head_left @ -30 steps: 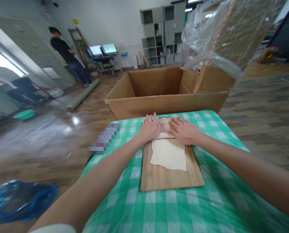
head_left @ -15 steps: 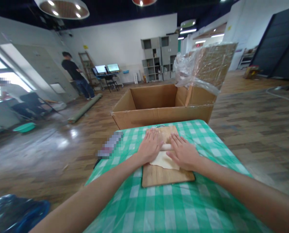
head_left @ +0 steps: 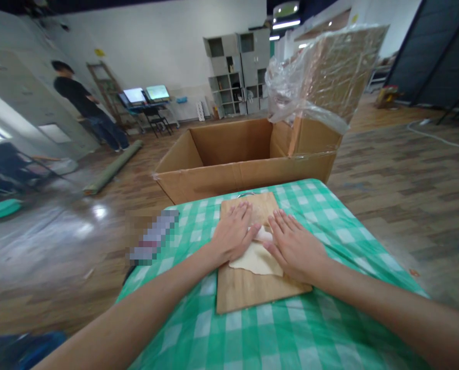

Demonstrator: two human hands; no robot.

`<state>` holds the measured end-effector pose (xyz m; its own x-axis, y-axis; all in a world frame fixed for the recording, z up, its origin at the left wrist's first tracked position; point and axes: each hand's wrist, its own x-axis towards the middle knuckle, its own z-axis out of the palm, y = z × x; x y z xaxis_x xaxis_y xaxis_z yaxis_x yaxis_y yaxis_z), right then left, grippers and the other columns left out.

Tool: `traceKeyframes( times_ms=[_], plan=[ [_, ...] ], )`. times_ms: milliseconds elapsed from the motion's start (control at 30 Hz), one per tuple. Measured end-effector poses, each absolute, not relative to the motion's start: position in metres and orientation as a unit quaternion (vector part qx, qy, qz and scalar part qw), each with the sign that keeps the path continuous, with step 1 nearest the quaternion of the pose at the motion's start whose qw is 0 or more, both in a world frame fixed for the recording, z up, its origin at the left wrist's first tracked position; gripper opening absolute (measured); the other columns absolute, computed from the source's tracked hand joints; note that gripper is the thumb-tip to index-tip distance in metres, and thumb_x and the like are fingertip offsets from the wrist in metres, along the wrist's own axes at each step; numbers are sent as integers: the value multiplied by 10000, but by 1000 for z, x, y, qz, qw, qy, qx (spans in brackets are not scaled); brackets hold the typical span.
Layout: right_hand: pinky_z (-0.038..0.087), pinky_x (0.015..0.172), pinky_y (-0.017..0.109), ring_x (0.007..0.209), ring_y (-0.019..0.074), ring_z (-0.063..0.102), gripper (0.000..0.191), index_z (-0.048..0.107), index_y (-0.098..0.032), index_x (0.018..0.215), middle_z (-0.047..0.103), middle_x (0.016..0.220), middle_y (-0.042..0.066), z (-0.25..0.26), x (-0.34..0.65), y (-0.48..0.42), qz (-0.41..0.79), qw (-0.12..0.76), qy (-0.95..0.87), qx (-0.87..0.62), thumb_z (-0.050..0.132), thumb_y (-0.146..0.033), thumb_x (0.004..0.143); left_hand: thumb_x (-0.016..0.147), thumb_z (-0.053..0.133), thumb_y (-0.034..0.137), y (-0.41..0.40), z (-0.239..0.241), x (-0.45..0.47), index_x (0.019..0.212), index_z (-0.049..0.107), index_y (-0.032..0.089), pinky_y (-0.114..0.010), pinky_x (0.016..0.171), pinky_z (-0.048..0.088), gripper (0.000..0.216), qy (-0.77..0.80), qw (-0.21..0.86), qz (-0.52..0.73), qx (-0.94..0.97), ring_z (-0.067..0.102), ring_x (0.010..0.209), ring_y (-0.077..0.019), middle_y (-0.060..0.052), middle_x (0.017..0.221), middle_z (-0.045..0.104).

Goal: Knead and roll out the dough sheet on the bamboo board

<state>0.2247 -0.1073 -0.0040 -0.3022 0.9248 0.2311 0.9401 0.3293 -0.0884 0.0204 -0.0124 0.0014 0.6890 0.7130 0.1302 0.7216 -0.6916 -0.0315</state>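
A sheet of pale dough [head_left: 257, 260] lies on a wooden cutting board [head_left: 248, 295]. Across its far part runs a whitish roll [head_left: 263, 235], seen only between my hands; I cannot tell if it is a rolling pin or rolled-up dough. My left hand [head_left: 235, 231] lies flat over the roll's left part, fingers stretched forward and thumb pointing inward. Over the right part rests my right hand [head_left: 294, 246], also flat with fingers extended. The thumbs come close to each other above the dough. Both palms hide the roll's ends.
A green checked cloth [head_left: 252, 339] covers the table. Beyond it stands a big open cardboard box [head_left: 214, 180], with a plastic-wrapped carton [head_left: 333, 72] at its right. A blurred-out flat object [head_left: 154, 237] is at the table's left edge. A person [head_left: 87, 105] stands at the far left.
The whole view has shifted, so the room sits further left and higher. My hands stay flat on the roll, with the right hand and board appearing slightly more slanted.
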Motion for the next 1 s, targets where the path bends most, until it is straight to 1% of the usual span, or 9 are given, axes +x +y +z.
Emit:
traceKeyframes(
  times_ms=[133, 267, 367, 533, 633, 767, 833, 933, 1000],
  plan=[
    [232, 1252, 571, 1553, 397, 270, 760, 453, -18, 1546, 397, 1620, 255, -3, 232, -90, -27, 107, -798, -592, 212, -566, 1078, 1084, 114, 552, 5, -2, 28, 1596, 321, 24, -471, 1296, 166, 764, -386, 47, -54, -920, 245, 1582, -298, -195, 1671, 331],
    [230, 1236, 616, 1564, 427, 209, 773, 489, -53, 1531, 365, 1645, 236, -2, 243, -68, -22, 92, -796, -598, 180, -594, 1073, 1075, 81, 593, 23, -6, 38, 1621, 261, 26, -501, 1285, 176, 807, -402, 38, -54, -913, 253, 1576, -325, -196, 1688, 291],
    [229, 1237, 616, 1568, 432, 184, 781, 490, -74, 1536, 339, 1663, 220, -5, 250, -55, -16, 82, -797, -597, 168, -610, 1069, 1066, 54, 611, 36, -8, 44, 1640, 220, 50, -518, 1276, 190, 820, -412, 18, -39, -910, 237, 1581, -327, -180, 1700, 269],
    [259, 1232, 594, 1558, 417, 241, 788, 448, -88, 1566, 367, 1654, 205, -12, 261, -38, 7, 79, -799, -596, 159, -623, 1065, 1050, 49, 637, 53, -13, 49, 1653, 183, 66, -532, 1266, 203, 842, -421, 1, -26, -907, 219, 1583, -349, -176, 1703, 265],
    [231, 1244, 597, 1562, 386, 254, 734, 449, -134, 1567, 412, 1638, 168, -15, 268, -26, 19, 79, -822, -563, 186, -602, 1068, 1049, 56, 634, 59, -13, 52, 1652, 221, 103, -529, 1257, 225, 820, -432, -13, -8, -902, 240, 1577, -351, -153, 1711, 255],
    [196, 1254, 604, 1570, 361, 242, 717, 463, -152, 1552, 422, 1635, 146, -10, 274, -18, 19, 82, -835, -543, 190, -604, 1067, 1062, 65, 602, 52, -8, 54, 1625, 316, 154, -531, 1232, 275, 762, -448, -2, -10, -894, 306, 1555, -340, -145, 1687, 324],
    [205, 1253, 598, 1572, 354, 239, 738, 465, -131, 1546, 421, 1634, 153, -6, 272, -22, 5, 79, -840, -536, 178, -612, 1066, 1071, 78, 579, 41, -4, 54, 1610, 342, 135, -532, 1227, 279, 747, -457, 15, -22, -889, 323, 1547, -341, -168, 1668, 355],
    [252, 1239, 570, 1567, 353, 252, 761, 455, -79, 1546, 423, 1628, 184, -2, 263, -43, -30, 77, -837, -541, 159, -593, 1071, 1079, 114, 547, 18, 1, 49, 1591, 346, 58, -546, 1232, 257, 745, -466, 44, -44, -882, 312, 1548, -359, -230, 1640, 375],
    [285, 1223, 556, 1558, 365, 273, 760, 443, -54, 1551, 416, 1626, 209, -4, 252, -65, -52, 98, -816, -568, 151, -571, 1076, 1084, 140, 523, 2, 1, 44, 1578, 363, 49, -544, 1248, 221, 720, -463, 57, -55, -883, 289, 1559, -353, -230, 1633, 388]
  ],
)
